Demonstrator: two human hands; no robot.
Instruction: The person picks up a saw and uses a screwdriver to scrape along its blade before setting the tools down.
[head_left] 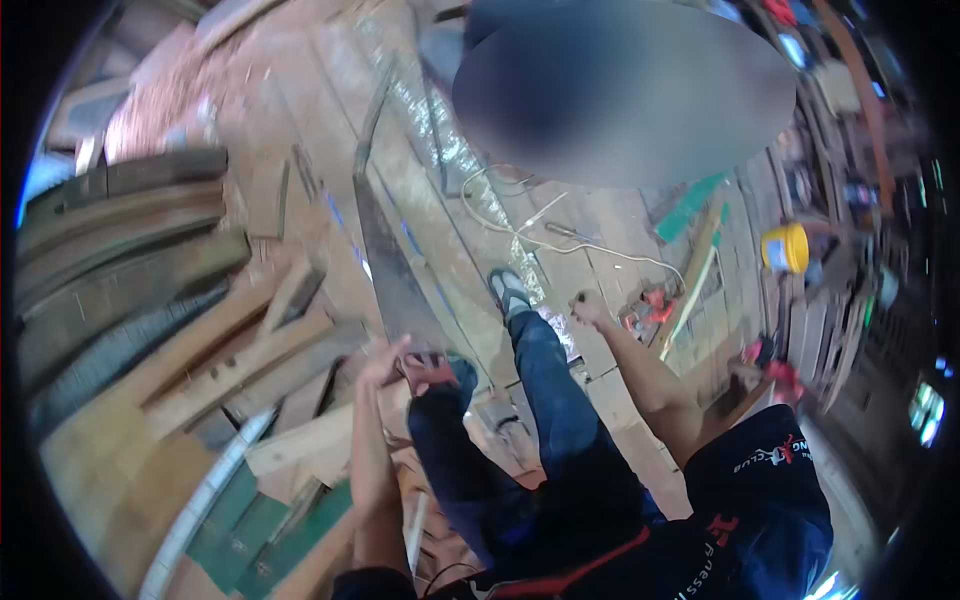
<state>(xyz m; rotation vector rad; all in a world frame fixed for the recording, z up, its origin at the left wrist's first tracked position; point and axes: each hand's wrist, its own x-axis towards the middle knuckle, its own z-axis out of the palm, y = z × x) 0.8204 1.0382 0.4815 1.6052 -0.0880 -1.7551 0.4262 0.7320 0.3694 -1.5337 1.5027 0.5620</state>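
My left hand [380,362] is beside the reddish-brown handle [430,370] of what looks like a large handsaw, near my left foot. Its fingers look stretched out, though blur hides whether they touch the handle. The grey saw blade [395,270] runs away from me over the boards. My right hand [590,308] hangs above the floor to the right of my forward shoe [510,290]. Its fingers are curled in, and nothing shows in them.
Curved timbers [130,230] are stacked at the left, with loose planks [240,375] nearer me. A pale cord [590,245] leads to a red tool [653,308] on the right. Beyond stands a yellow bucket [785,248]. Something blurred covers the top.
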